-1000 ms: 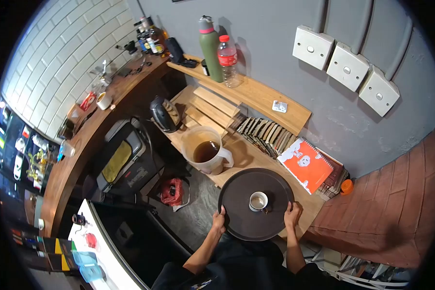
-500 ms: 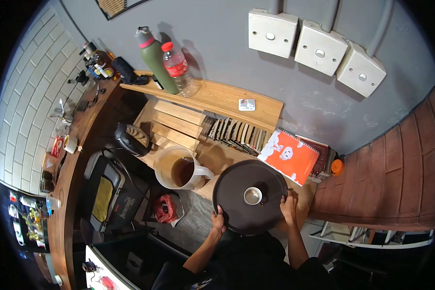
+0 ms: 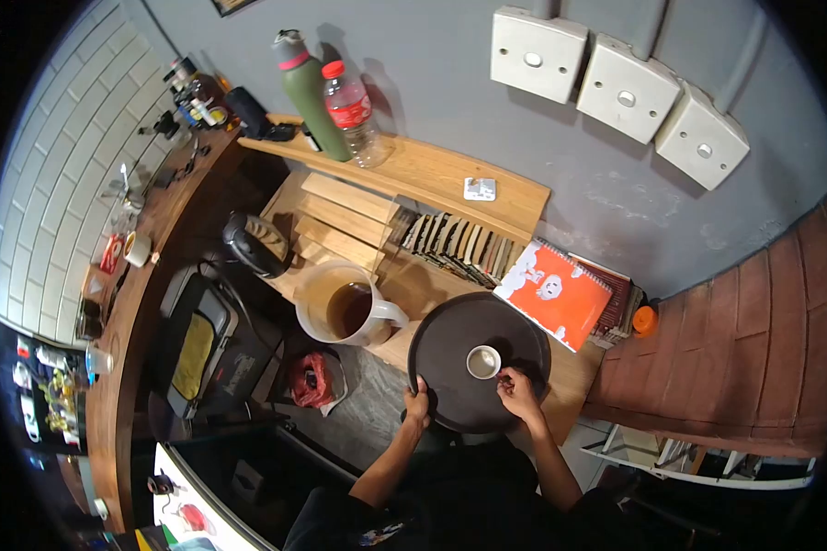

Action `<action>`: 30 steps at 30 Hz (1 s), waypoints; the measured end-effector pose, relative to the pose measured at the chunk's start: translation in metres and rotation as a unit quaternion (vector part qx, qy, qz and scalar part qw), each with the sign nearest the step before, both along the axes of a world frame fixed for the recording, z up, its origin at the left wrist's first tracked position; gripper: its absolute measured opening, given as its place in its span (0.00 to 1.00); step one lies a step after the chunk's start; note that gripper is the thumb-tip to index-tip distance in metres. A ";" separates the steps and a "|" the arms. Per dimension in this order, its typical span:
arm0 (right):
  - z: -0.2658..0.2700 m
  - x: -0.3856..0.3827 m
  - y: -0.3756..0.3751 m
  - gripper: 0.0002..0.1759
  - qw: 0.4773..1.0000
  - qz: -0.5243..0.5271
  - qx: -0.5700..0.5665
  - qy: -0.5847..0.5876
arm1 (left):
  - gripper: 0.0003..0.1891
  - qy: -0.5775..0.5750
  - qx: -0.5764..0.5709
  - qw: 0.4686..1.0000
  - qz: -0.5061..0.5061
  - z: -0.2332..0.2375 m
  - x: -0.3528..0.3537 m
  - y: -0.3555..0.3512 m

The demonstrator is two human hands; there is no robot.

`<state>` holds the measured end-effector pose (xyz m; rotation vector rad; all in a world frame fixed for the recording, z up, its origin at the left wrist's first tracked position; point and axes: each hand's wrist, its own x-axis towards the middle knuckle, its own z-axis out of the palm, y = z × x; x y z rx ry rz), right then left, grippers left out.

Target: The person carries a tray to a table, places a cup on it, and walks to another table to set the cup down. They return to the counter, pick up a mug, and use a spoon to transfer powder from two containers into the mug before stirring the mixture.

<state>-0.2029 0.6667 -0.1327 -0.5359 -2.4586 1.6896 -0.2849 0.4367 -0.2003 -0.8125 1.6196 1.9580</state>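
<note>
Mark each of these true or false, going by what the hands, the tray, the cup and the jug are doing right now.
1. The left hand grips the rim of the round tray. True.
2. The cup lies on its side. False: it stands upright on the tray.
3. The right hand also grips the tray's rim. False: its fingers are at the cup, over the tray.
4. The jug beside the tray holds brown liquid. True.
</note>
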 end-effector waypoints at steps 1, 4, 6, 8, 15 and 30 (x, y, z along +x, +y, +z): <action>-0.001 -0.001 -0.001 0.12 0.996 0.022 -0.084 -0.031 | 0.41 0.000 -0.001 1.000 0.010 0.008 -0.003 0.000; 0.004 -0.005 -0.005 0.06 0.977 0.037 -0.205 -0.052 | 0.45 -0.041 -0.096 0.993 -0.048 0.005 -0.008 -0.004; 0.011 -0.009 -0.006 0.06 0.982 0.039 -0.175 -0.059 | 0.43 -0.035 -0.096 0.991 -0.086 0.015 -0.006 -0.009; 0.018 -0.014 -0.011 0.12 0.991 0.029 -0.119 -0.054 | 0.37 0.001 -0.068 0.988 -0.136 0.034 0.000 -0.017; 0.035 -0.038 -0.068 0.17 0.988 -0.024 0.147 -0.048 | 0.28 0.056 -0.008 0.984 -0.168 0.061 0.044 -0.084; 0.094 0.028 -0.355 0.18 0.895 0.446 0.006 -0.004 | 0.19 0.171 -0.004 0.961 0.216 0.167 0.283 -0.279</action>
